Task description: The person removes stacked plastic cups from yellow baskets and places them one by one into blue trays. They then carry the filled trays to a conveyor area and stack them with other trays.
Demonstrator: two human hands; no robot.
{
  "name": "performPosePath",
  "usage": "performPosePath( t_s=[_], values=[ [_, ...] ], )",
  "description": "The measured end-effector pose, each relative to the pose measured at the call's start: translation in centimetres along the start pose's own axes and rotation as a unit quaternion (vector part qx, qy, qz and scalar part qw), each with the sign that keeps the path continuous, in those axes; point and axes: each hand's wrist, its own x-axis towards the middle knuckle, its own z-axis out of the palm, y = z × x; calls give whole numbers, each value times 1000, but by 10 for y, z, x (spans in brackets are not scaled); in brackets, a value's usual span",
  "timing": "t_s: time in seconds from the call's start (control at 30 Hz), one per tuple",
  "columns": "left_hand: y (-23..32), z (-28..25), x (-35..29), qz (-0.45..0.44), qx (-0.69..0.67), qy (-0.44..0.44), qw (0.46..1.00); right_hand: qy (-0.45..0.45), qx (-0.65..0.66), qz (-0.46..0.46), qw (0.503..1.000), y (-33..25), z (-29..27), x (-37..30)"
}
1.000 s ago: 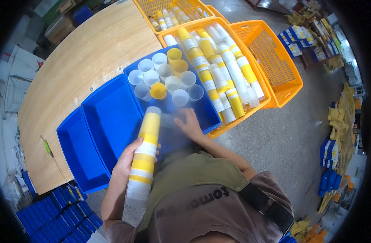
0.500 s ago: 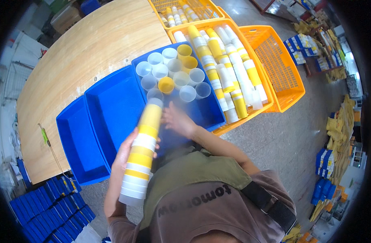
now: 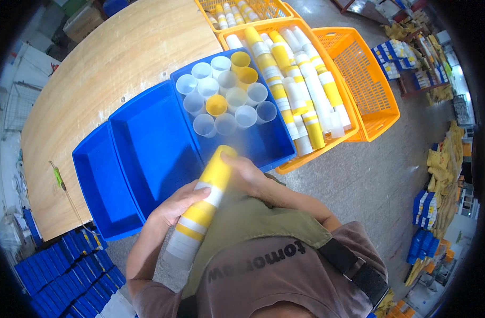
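My left hand [image 3: 181, 201] is wrapped around the side of a long stack of nested plastic cups [image 3: 197, 214], banded yellow and white, tilted in front of my chest. At its upper end, my right hand [image 3: 245, 172] closes on the yellow end cup [image 3: 217, 159]; its fingers are partly hidden and slightly blurred. Just beyond the stack is a blue bin [image 3: 269, 151], in which several cups stand upright with their mouths up. Most are translucent white, such as the front cup [image 3: 204, 125]; a few are yellow, including the middle cup [image 3: 216, 105].
Two more blue bins [image 3: 147, 132] sit to the left along the wooden tabletop [image 3: 94, 79]. On the right, an orange crate [image 3: 335, 146] holds several cup stacks, beside another orange crate [image 3: 380, 116]. A green-handled tool [image 3: 57, 176] lies near the table's left edge.
The cup stack has drawn back from the blue bin and tilted right; its end is now yellow instead of translucent. My right hand has moved onto that end. Another translucent cup shows in the front row.
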Motion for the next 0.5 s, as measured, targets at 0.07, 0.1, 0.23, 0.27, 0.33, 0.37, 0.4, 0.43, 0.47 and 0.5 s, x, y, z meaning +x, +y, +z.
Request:
performPosePath(
  t_s=[0.07,0.1,0.23,0.27,0.33,0.37,0.4,0.43,0.47,0.5],
  values=[
    [0,3,-4,23,184,25,982,64,13,-81,995,-1,-9,-1],
    [0,2,-6,3,209,25,978,119,81,-100,985,-5,-14,5],
    [11,-9,-8,0,-161,-28,987,51,19,4,999,-19,-13,26],
    [14,-12,-6,-5,-186,9,982,31,8,8,999,-19,-9,27],
    [16,-13,0,7,-191,5,982,10,76,-27,997,-14,3,19],
    [16,-11,4,5,-173,-6,985,17,40,-32,999,-8,9,8],
    [15,-7,9,23,-165,-44,985,-52,1,-71,996,-3,12,-1],
    [15,-3,15,8,-120,-43,992,-56,-66,-64,994,-1,13,-9],
    [16,0,21,0,-82,-50,995,7,-62,-41,997,-1,12,-16],
    [18,3,29,-24,-66,-48,996,51,-55,-27,997,-3,9,-21]
  ],
)
